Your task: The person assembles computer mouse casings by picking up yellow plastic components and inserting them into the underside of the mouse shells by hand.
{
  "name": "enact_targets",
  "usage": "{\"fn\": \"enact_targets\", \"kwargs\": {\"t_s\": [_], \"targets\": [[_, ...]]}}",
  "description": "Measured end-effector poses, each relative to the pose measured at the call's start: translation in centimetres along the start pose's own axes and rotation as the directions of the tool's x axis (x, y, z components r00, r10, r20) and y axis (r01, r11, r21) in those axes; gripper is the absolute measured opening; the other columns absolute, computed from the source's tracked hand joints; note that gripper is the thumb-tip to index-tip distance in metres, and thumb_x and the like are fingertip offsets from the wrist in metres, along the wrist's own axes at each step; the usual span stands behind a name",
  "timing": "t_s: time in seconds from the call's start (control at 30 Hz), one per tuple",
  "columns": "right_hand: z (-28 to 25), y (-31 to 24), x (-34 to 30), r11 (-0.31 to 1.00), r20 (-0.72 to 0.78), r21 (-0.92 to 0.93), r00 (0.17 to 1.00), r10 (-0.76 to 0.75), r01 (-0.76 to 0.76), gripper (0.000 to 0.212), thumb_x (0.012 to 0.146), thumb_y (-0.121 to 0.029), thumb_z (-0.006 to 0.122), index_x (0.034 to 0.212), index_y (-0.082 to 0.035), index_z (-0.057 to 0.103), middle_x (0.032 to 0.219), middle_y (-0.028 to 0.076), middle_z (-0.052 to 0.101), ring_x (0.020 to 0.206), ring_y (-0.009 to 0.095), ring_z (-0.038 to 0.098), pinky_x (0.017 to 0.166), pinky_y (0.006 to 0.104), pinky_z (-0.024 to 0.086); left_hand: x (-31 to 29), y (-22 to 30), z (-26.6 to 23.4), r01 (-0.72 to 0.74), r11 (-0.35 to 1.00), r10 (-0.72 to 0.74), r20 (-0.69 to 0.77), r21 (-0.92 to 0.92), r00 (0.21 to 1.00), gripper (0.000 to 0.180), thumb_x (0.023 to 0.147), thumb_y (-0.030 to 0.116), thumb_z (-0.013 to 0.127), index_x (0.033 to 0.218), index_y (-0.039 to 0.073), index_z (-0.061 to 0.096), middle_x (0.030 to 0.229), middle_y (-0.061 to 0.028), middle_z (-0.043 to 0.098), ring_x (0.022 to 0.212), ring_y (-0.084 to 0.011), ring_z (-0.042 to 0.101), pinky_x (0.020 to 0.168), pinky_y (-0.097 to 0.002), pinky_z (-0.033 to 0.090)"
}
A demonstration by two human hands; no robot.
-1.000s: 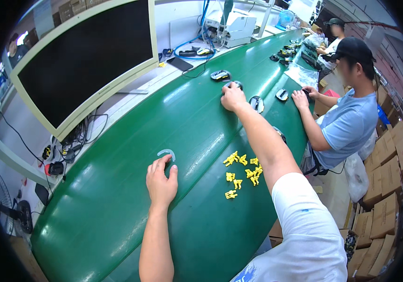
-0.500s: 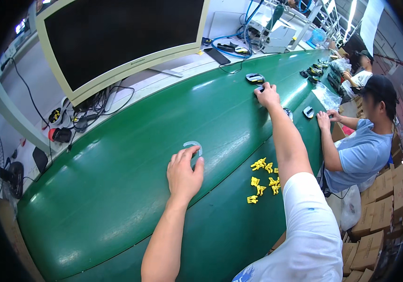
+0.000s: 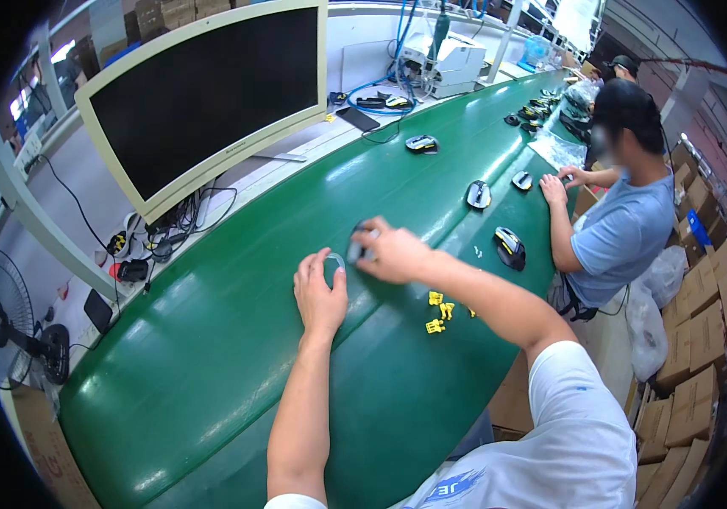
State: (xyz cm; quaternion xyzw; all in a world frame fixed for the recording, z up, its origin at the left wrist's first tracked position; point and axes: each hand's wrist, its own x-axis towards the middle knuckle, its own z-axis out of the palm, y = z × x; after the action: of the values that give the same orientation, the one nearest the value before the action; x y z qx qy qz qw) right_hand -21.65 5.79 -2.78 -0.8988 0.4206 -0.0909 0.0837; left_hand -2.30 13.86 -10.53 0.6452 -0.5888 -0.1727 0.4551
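Note:
My left hand (image 3: 321, 297) has its thumb and fingers closed round a clear, C-shaped plastic piece (image 3: 338, 260) just above the green surface. Close beside it, my right hand (image 3: 395, 253) grips a dark rounded part (image 3: 356, 244), smeared by motion and partly covered by the fingers; it resembles a computer mouse shell. Below my right forearm lie several small yellow plastic pieces (image 3: 437, 325), some hidden by the arm. Farther off rest black, grey and yellow mouse-shaped units, one by the back edge (image 3: 422, 144), another to the right (image 3: 479, 195) and a larger one (image 3: 509, 248).
The long green conveyor-like bench (image 3: 185, 365) runs away to the right. A monitor (image 3: 211, 110) stands along its back edge, with cables and a phone (image 3: 357, 119). At right a co-worker in a blue shirt (image 3: 622, 220) handles something small. Cardboard boxes (image 3: 685, 407) are stacked behind.
My right hand has come back from the far part of the bench toward my left hand, bringing the dark part. My left hand has shifted slightly. The head view has turned rightward.

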Motion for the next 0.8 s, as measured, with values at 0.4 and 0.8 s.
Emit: {"fn": "enact_targets", "kwargs": {"t_s": [0.4,0.8], "targets": [[-3.3,-6.4,-23.5,0.984,-0.140,0.086,0.975,0.170,-0.159,0.036,0.101,-0.032,0.072,0.131,-0.012,0.072,0.109,0.014,0.072,0.094,0.035,0.074,0.081,0.0475,0.061,-1.3,3.1,-4.2,-0.119,0.865,-0.091,0.384,0.488,0.919,0.090,0.092,0.040,0.076,0.168,0.005,0.040,0.156,-0.0231,0.048,0.142,-0.0426,0.047,0.120,-0.0552,0.037],[1.0,-4.4,-26.4,0.953,-0.379,0.123,0.875,0.302,-0.275,0.041,0.100,-0.036,0.073,0.134,-0.012,0.070,0.105,0.011,0.063,0.088,0.032,0.072,0.079,0.0451,0.060,-14.2,7.7,-10.6,-0.129,0.989,0.105,0.287,0.069,0.952,0.081,0.090,0.013,0.074,0.164,0.002,0.042,0.151,-0.0239,0.053,0.140,-0.0432,0.049,0.120,-0.0523,0.039]]}}
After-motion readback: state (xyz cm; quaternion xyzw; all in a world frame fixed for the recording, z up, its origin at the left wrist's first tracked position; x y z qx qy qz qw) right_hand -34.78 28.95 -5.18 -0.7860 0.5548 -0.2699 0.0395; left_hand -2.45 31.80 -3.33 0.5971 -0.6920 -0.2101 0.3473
